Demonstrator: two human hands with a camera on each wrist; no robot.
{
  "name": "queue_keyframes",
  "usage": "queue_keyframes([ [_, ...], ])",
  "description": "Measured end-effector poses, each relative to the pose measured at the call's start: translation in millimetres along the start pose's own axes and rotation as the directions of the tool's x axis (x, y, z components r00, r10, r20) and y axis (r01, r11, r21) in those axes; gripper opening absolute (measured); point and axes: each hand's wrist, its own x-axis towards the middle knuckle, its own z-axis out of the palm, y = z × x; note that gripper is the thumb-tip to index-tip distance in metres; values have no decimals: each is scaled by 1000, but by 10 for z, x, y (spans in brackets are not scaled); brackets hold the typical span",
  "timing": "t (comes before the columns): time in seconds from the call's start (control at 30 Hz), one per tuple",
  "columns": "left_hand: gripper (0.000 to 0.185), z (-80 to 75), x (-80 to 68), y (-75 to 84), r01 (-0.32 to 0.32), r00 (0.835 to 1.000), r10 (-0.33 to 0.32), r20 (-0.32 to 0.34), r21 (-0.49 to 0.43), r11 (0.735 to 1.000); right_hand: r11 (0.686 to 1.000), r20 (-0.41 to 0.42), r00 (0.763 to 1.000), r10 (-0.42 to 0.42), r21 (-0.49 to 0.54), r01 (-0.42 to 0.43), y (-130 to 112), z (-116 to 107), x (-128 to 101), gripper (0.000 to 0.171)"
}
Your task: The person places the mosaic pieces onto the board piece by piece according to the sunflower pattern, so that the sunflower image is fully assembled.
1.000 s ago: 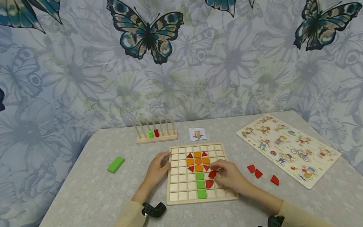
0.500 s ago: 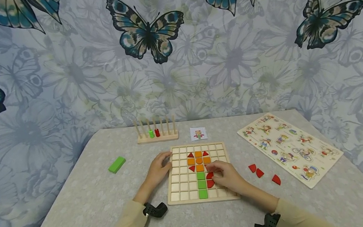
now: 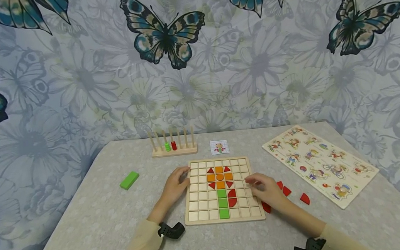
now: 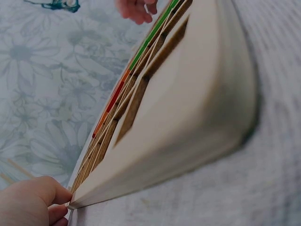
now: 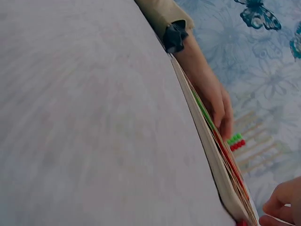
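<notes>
Looks like a home play corner, prob. a kid's room: wall w/ flower-and-butterfly wallpaper (image 3: 166, 34) fills the upper frame. Below it a bench (image 3: 88, 225) in a pale patterned cover carries children's toys: wooden grid board (image 3: 224, 218) at centre, peg rack w/ beads (image 3: 173, 146) behind it, cartoon-figure puzzle board (image 3: 321, 163) at right, green block (image 3: 129, 180) at left.

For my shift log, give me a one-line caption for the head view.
Left hand steadies the wooden grid board; right hand hovers at its right edge, beside loose red pieces.
</notes>
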Motion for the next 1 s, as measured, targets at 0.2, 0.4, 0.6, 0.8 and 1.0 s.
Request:
queue_keyframes([
  [0.2,39,-14,0,22,-14,1000,14,1,0,1000,978,-202,979,-19,-206,-23,184,-274,-174,36],
  [0.4,39,-14,0,21,-10,1000,10,-1,-4,1000,949,-292,944,153,-224,-223,225,-386,-278,39],
  [0.6,39,-12,3,2,-15,1000,15,0,4,1000,958,-263,949,177,-174,-227,212,-380,-287,40],
  [0.8,39,-18,-1,-3,-8,1000,8,5,9,1000,982,-237,968,78,-149,-116,225,-332,-305,42],
  [1.0,39,-12,-6,-10,-22,1000,22,0,19,1000,984,-266,963,35,-161,-80,252,-314,-312,37],
])
